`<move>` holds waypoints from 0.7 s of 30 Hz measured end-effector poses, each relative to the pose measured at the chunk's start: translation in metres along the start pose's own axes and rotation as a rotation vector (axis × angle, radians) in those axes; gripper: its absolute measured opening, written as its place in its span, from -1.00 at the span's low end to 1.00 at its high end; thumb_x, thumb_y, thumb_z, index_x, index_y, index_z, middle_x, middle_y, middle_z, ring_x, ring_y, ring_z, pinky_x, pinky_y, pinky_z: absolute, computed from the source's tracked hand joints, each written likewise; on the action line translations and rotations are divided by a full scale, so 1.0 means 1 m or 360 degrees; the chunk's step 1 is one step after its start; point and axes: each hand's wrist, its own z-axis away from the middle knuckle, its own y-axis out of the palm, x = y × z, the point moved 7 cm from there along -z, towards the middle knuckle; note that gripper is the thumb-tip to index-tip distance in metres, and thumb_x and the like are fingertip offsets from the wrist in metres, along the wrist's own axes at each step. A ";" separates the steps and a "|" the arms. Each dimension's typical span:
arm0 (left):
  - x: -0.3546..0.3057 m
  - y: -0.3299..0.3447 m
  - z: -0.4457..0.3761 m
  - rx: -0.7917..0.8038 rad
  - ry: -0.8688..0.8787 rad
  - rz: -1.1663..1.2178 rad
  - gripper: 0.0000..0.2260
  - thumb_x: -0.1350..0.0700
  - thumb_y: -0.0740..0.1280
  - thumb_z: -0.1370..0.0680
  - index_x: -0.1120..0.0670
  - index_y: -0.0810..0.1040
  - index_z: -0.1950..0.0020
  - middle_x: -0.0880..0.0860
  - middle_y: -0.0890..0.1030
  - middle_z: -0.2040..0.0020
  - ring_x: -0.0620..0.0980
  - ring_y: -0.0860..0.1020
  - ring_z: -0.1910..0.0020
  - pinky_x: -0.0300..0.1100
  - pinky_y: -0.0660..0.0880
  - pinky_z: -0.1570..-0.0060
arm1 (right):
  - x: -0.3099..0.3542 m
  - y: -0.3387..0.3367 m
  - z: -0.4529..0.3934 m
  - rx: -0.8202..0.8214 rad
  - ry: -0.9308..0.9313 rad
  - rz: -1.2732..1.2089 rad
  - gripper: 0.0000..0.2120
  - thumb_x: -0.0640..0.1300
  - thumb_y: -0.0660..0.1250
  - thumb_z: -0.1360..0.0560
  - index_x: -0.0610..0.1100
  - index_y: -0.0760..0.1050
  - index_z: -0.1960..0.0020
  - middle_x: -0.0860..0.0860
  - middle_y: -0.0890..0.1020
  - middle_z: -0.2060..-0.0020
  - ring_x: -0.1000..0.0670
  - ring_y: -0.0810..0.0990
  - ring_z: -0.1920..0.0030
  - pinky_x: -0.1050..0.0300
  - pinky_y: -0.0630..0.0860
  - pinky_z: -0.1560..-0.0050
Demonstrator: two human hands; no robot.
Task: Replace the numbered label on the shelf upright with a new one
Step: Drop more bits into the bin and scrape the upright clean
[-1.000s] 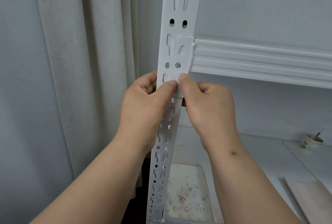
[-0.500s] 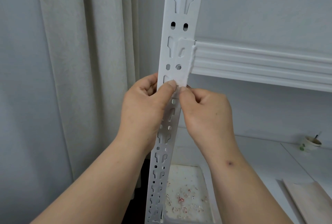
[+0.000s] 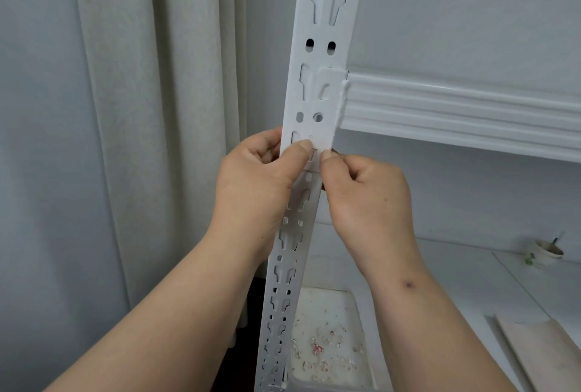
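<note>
A small white label sits on the front of the white shelf upright, just below the joint with the ribbed shelf beam. The left hand curls round the upright, its thumb pressing the label's left edge, while the right hand pinches the right edge with curled fingers. Below stands a white bin flecked with scraps, beside a pale curtain.

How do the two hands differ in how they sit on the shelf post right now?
The left hand wraps the post's left edge, thumb pressed flat on its face; the right hand sits at the right edge, fingers curled, thumb tip at the white label. The left hand covers part of the post's front; the right hand stays mostly beside it. Both thumbs meet at the label, just below the shelf beam.
</note>
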 end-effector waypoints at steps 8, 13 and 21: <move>-0.003 0.002 0.001 -0.0011 0.0024 0.0031 -0.89 0.21 0.42 -0.52 0.09 0.67 -0.03 -0.03 0.74 0.10 -0.14 0.69 0.09 -0.37 0.55 0.16 | 0.008 -0.001 -0.007 -0.0012 -0.0008 0.0048 -0.50 0.14 0.22 -0.52 0.03 0.40 0.57 0.04 0.30 0.71 0.01 0.27 0.59 0.18 0.13 0.49; 0.000 0.000 0.001 0.0033 -0.0033 0.0051 -0.85 0.27 0.40 -0.51 0.12 0.66 -0.05 0.04 0.74 0.10 -0.02 0.70 0.10 -0.28 0.60 0.16 | 0.002 0.000 -0.002 -0.0003 0.0011 0.0030 -0.53 0.03 0.25 -0.51 -0.03 0.34 0.56 0.03 0.26 0.69 0.02 0.21 0.58 0.17 0.12 0.48; 0.000 0.002 0.003 0.0121 -0.0031 0.0076 -0.76 0.36 0.37 -0.50 0.11 0.65 -0.09 0.03 0.73 0.04 -0.03 0.70 0.01 -0.19 0.60 -0.03 | 0.013 -0.001 -0.012 -0.0056 0.0042 0.0172 -0.47 0.17 0.28 -0.44 -0.16 0.34 0.55 0.04 0.31 0.71 0.00 0.25 0.59 0.19 0.19 0.47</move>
